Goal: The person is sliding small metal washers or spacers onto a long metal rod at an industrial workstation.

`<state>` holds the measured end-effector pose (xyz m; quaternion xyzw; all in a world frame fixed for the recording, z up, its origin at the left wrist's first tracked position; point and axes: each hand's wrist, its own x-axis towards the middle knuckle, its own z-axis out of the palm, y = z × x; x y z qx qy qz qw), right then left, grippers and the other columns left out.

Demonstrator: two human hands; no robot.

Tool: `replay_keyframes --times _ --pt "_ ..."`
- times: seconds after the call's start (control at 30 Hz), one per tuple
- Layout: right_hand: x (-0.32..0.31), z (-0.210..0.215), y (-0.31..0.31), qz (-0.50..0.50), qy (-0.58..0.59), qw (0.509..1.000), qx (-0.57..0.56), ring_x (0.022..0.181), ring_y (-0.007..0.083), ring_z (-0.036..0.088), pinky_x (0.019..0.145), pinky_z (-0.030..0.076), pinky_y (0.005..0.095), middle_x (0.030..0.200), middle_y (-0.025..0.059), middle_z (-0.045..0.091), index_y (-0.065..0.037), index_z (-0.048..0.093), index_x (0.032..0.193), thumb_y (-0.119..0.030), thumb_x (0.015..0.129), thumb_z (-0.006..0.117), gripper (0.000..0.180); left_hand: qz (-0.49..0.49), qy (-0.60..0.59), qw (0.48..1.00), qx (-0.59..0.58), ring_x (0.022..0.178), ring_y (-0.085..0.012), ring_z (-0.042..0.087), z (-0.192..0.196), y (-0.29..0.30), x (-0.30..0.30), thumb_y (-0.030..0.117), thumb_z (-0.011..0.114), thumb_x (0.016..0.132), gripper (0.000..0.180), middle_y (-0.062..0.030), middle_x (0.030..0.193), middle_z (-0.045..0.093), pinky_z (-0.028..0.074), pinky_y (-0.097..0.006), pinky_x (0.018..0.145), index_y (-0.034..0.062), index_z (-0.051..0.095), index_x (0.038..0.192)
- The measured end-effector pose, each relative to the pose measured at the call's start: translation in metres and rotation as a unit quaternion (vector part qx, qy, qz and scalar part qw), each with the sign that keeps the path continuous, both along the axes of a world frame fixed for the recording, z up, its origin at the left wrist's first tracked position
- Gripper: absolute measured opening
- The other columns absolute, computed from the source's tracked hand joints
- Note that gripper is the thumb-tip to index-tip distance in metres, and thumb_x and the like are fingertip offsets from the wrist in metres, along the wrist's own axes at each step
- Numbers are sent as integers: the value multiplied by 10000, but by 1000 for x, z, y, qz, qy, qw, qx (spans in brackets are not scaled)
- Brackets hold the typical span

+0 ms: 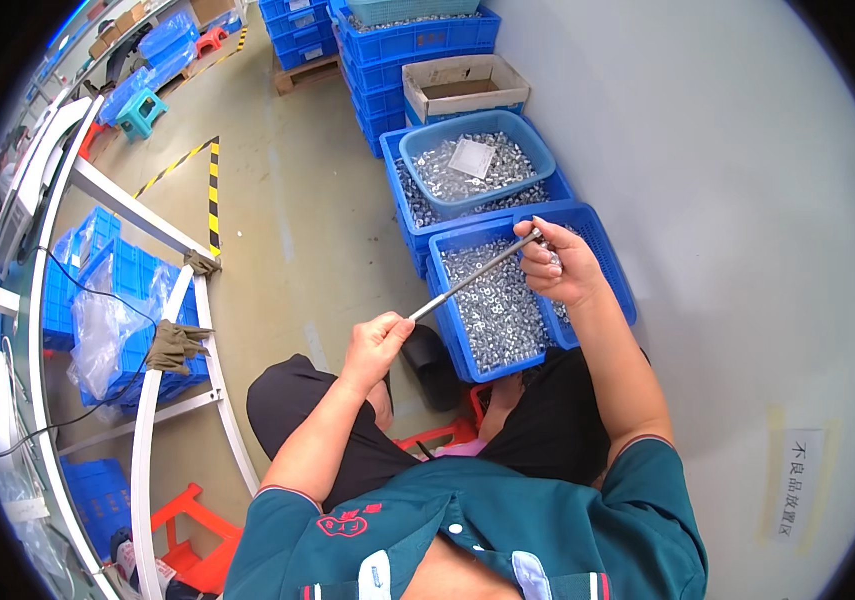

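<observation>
My left hand is closed around the near end of a long, thin metal rod, which slants up to the right. At the rod's far end, my right hand is closed, thumb and fingertips pinching a small shiny metal part on or against the tip. More small metal pieces seem to sit in its curled fingers, too small to make out fully. Below the rod, a blue bin holds many small silver metal parts. Part of a second blue bin shows beyond my right forearm.
Behind stands a light-blue basin of metal parts inside another blue crate. A cardboard box and stacked blue crates lie farther back. A white frame is at left, a wall at right. Red stools stand low.
</observation>
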<state>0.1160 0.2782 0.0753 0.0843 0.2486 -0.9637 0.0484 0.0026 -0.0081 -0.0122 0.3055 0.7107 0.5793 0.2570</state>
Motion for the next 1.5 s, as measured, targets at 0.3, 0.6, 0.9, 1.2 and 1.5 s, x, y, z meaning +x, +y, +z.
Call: replay_keyframes --times 0.3,0.6,0.9,1.2,1.5 --pt "3 9 -16 -66 -44 996 44 430 42 371 366 277 168 595 -17 441 -40 557 1085 -266 945 463 282 -13 -43 999 12 550 -34 335 -3 6 3 285 584 894 328 68 573 391 284 -225 477 34 545 686" --pt "1 -7 -11 -84 -209 970 93 508 58 401 357 269 157 777 71 518 27 500 1102 -240 920 462 326 -20 -121 992 28 553 -24 314 -1 16 0 281 563 908 350 81 586 383 258 -210 481 57 511 645" --pt "0 -2 -4 -131 -79 981 116 458 63 397 368 283 176 737 51 537 -16 519 997 -153 915 459 170 -3 -66 998 6 556 -27 322 -3 4 -1 276 587 893 339 75 576 379 269 -222 472 31 530 666" --pt "3 -7 6 -127 -35 991 15 464 47 380 371 276 169 711 17 511 -64 530 948 -205 936 475 153 -9 -55 998 4 554 -36 337 -2 -1 -1 287 594 886 332 65 566 386 283 -234 471 25 548 688" --pt "1 11 1 -145 -116 975 126 483 45 395 387 299 160 717 13 512 -31 537 1022 -145 921 495 159 13 -33 999 -14 540 -41 344 0 -1 -3 286 600 880 325 49 545 386 299 -244 467 23 555 694"
